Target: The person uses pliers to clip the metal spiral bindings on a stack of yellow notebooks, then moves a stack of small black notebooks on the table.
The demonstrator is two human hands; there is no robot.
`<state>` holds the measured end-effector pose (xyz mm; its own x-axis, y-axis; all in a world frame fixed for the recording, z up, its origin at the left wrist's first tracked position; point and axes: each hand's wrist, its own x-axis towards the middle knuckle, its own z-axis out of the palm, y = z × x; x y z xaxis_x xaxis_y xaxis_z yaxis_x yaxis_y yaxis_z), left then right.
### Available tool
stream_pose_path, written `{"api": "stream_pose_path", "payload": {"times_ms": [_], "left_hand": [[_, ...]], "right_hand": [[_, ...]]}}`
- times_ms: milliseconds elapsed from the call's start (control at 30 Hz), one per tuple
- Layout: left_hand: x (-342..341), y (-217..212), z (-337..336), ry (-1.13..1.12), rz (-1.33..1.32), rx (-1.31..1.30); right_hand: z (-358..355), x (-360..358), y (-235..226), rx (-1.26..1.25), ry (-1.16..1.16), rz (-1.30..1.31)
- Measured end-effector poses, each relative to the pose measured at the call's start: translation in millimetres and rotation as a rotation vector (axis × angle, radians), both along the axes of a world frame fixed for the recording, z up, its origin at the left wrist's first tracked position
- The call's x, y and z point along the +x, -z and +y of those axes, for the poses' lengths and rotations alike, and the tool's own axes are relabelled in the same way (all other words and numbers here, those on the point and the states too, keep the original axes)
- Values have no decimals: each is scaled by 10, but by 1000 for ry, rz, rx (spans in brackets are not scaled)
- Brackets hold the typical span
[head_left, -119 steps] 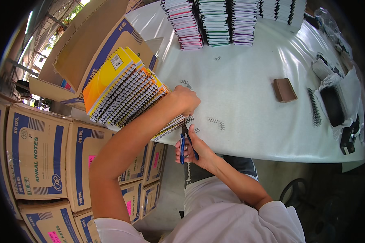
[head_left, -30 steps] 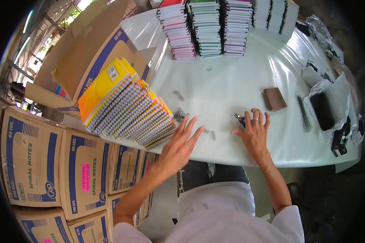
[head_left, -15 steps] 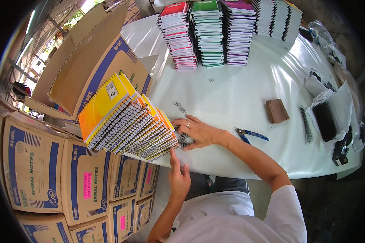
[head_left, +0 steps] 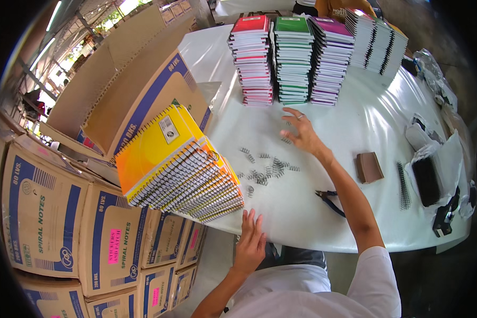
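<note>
- White plastic-covered counter (head_left: 355,127): right hand (head_left: 302,132) spread wide at twelve o'clock, over scattered metal spiral snippets (head_left: 265,169), holding nothing.
- Left hand (head_left: 250,241) flat, empty, beside the slanted yellow spiral notebooks (head_left: 180,169); that batch looks unfinished, coloured stacks (head_left: 291,53) done.

there was one view only, from a fisheye camera worn on the person's head, looking steeply down and forward over the white table (head_left: 355,132). it sat close above the near table edge, with the person's white shirt at the bottom of the frame and both forearms coming up from there. the stacks of notebooks (head_left: 297,58) stood at the far side, cardboard boxes (head_left: 42,212) curved along the left rim, and the corners went black. no second view shared the scene.
</note>
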<state>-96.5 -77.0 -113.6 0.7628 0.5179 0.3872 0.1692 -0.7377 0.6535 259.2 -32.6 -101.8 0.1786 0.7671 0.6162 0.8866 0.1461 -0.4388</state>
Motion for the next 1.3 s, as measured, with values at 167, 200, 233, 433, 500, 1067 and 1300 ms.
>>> {"api": "stream_pose_path", "payload": {"times_ms": [167,200,233,433,500,1067,1300], "left_hand": [[-69,24,44,-33,14,27],[-72,38,50,-23,13,31],[-66,52,48,-24,23,35],[-48,125,33,-29,47,68],[-41,123,32,-23,43,78],[-56,112,26,-19,54,98],[-17,66,58,-34,55,74]], "right_hand": [[192,-1296,-1006,137,-598,662],[122,-1427,-1144,136,-621,656],[71,-1518,-1221,138,-643,648],[60,-1771,-1296,262,-458,605],[54,-1764,-1328,304,-404,455],[-94,-1617,-1426,76,-291,751],[43,85,-378,70,74,216]]}}
